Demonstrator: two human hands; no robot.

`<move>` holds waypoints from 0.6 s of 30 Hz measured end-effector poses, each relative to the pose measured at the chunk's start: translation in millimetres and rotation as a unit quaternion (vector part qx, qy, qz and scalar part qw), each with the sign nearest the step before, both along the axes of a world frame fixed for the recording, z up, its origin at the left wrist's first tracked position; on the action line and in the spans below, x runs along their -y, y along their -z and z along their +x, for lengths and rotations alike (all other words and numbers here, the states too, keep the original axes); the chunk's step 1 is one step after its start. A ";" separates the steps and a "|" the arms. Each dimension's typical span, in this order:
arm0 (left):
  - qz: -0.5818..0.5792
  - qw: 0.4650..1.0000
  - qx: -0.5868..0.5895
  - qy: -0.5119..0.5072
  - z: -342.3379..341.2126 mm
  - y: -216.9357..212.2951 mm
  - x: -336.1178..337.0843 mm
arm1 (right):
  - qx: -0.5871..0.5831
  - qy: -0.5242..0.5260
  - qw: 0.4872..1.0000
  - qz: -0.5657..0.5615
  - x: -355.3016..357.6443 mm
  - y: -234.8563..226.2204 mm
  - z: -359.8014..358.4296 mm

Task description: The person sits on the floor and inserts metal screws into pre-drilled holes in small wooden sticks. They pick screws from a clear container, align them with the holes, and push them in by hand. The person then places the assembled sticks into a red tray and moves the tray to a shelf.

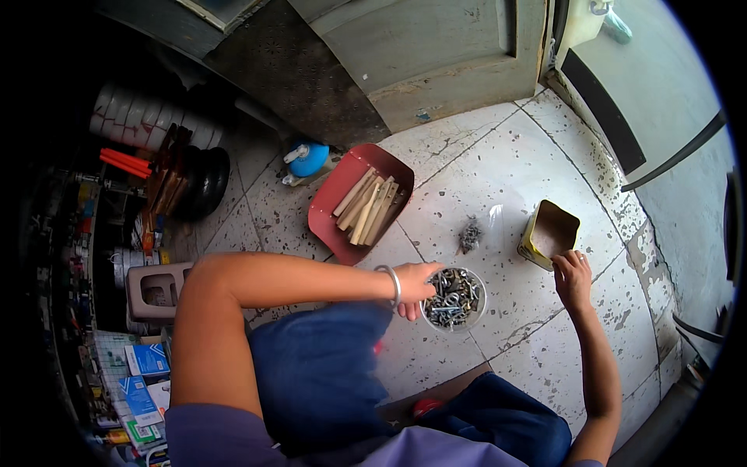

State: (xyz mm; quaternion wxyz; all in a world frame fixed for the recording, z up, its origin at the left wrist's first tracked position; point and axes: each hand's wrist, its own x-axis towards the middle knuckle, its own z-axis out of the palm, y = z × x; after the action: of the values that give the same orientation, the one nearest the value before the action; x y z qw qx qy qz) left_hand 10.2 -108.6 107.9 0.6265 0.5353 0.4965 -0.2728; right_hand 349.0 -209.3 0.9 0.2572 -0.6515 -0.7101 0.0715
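Left hand (414, 286) grips the bolt bowl (454, 299); right hand (573, 279), grip loose, touches yellow tin (549, 233) beside red tray (358, 204)

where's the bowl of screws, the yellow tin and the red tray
bowl of screws (454, 299), head view, on the metal parts inside
yellow tin (554, 232), head view, on its brown inner floor
red tray (331, 204), head view, on its bare red wall

A round, shallow metal tin (454, 299) sits upright on the speckled tiled floor (506, 179), full of jumbled grey bolts and screws. To its right, well apart, a square yellow tin (549, 233) stands open and tilted, its brownish inside bare.
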 end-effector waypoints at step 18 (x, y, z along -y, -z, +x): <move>-0.015 0.970 0.132 -0.205 -187.1 -53.0 -118.9 | 0.095 -0.074 0.993 0.002 -151.9 -137.7 -177.3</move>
State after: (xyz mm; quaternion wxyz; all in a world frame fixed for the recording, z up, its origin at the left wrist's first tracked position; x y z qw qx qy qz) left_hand -176.9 10.3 160.9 0.7371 0.4437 0.5045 -0.0727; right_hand 171.6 -57.4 138.6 0.1833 -0.6007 -0.7777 0.0268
